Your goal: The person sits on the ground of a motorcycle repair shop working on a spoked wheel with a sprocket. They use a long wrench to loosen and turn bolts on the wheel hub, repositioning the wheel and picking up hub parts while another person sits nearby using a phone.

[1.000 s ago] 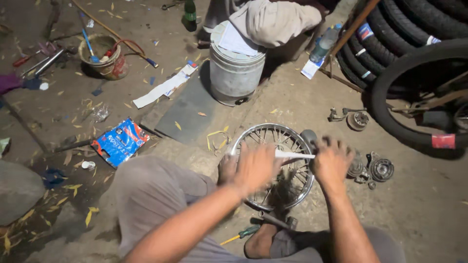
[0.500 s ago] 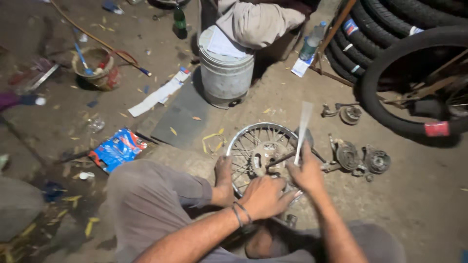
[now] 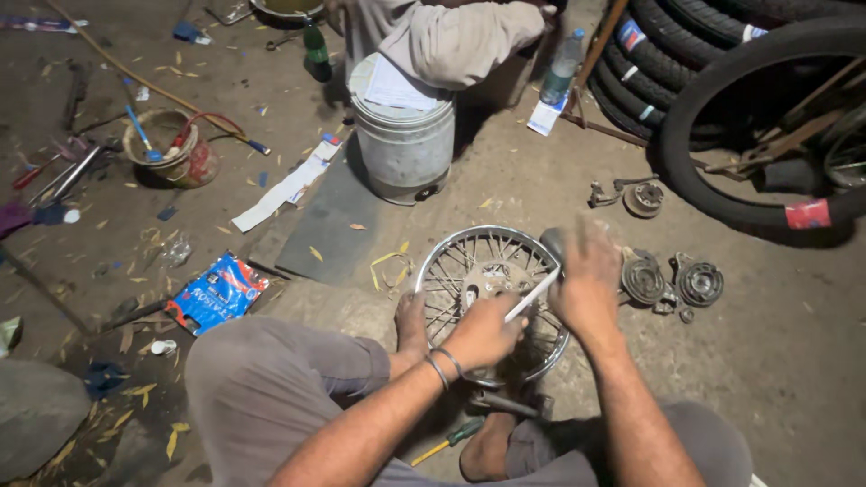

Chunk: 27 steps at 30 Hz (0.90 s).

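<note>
The white strip (image 3: 534, 295) has come down since a moment ago; it stood up, now it lies low across the wheel (image 3: 492, 302). Your left hand (image 3: 487, 329) pinches its near end with closed fingers. Your right hand (image 3: 586, 280) is blurry; I cannot tell how its fingers are. The wheel lies flat on the floor between your feet. Hub parts (image 3: 672, 281) wait loose at 3 o'clock, the bucket (image 3: 403, 144) at 11.
</note>
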### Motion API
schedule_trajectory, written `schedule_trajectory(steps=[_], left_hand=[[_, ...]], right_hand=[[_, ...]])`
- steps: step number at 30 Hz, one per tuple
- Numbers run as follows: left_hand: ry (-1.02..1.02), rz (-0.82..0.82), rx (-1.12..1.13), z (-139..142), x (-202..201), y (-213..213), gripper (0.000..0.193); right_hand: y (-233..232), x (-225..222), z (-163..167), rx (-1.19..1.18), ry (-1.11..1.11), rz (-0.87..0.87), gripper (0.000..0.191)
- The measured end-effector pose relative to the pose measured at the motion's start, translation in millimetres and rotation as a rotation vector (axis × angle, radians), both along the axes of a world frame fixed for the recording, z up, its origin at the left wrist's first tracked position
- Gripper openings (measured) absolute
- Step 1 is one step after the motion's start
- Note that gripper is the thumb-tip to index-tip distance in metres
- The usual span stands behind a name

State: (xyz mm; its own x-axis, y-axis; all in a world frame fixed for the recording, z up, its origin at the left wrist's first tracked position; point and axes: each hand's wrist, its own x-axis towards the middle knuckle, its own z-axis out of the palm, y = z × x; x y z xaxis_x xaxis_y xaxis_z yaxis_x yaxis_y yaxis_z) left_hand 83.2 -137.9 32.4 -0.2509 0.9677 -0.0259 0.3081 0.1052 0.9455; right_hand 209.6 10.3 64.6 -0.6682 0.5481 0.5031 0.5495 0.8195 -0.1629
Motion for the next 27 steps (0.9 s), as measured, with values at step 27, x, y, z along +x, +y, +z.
schedule_trajectory(steps=[27], left_hand=[[0.175, -0.105, 0.194, -81, 57, 40, 0.088]], right_hand=[[9, 1, 16, -0.411, 0.104, 0.013, 0.059]])
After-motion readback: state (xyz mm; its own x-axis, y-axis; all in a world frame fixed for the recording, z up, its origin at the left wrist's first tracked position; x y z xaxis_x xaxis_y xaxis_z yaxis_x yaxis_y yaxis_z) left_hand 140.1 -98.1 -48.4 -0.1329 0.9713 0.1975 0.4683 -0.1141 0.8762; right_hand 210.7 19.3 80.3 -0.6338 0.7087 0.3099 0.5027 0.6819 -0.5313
